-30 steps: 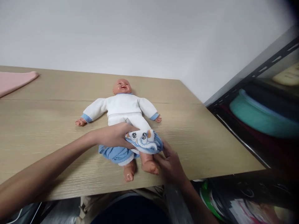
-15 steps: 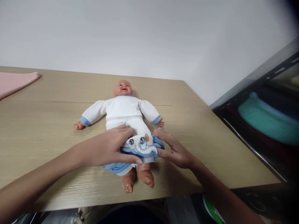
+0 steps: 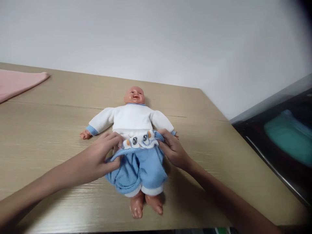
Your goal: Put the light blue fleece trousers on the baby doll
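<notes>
A baby doll (image 3: 134,117) in a white top with blue cuffs lies on its back, head away from me and bare feet toward me. Blue pants (image 3: 152,165) with white hems cover its legs, and their waist part, bearing an embroidered animal face, is bunched near the doll's hips. My left hand (image 3: 102,152) pinches the waistband at the left side, fingers tucked over its edge. On the other side, my right hand (image 3: 173,146) is closed on the gathered waist fabric. Some white cloth shows above the embroidery.
The doll rests on a wooden table (image 3: 60,130) that has a seam running across it. A pink cloth (image 3: 19,83) lies at the far left. Beyond the right edge a dark rack holds a teal item (image 3: 287,136). A pale wall stands behind.
The pants have been pulled up from the doll's lower legs to its hips, and the blue legs are now spread out. Both hands moved up with them. The camera view has shifted slightly.
</notes>
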Demonstrator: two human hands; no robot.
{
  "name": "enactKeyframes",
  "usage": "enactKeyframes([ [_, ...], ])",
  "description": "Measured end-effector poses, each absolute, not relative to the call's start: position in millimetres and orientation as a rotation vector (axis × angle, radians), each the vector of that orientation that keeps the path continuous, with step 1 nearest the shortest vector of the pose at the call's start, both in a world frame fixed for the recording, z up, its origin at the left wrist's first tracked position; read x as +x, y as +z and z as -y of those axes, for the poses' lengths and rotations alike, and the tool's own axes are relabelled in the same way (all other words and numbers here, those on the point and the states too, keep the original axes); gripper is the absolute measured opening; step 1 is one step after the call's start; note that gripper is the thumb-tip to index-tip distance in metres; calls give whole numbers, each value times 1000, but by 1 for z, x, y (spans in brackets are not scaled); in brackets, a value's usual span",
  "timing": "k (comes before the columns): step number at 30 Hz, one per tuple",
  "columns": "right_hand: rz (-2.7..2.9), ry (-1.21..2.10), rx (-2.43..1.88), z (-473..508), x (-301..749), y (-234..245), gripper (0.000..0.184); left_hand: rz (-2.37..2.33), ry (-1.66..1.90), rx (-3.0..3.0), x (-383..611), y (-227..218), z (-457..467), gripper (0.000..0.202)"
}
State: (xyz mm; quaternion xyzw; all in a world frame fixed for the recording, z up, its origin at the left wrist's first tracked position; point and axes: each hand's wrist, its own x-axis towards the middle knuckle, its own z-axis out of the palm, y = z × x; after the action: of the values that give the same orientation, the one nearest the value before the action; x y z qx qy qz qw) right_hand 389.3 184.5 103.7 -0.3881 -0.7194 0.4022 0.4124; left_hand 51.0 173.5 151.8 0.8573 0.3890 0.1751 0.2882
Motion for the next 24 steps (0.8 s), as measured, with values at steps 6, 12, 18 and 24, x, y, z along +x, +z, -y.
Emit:
enactKeyframes([
  [6,1821,867,-1118,-206,372,104,17,-1139,655,2042,53,131,-191,21],
  [12,2028,543,-1004,-206,370,113,14,-1151,929,2227,51,117,-198,10],
  [18,1688,861,-1186,-230,353,110,27,-1270,875,1863,64,109,-236,21],
  [24,1414,1038,-1253,-235,358,98,45,-1183,989,1710,69,97,-244,37],
])
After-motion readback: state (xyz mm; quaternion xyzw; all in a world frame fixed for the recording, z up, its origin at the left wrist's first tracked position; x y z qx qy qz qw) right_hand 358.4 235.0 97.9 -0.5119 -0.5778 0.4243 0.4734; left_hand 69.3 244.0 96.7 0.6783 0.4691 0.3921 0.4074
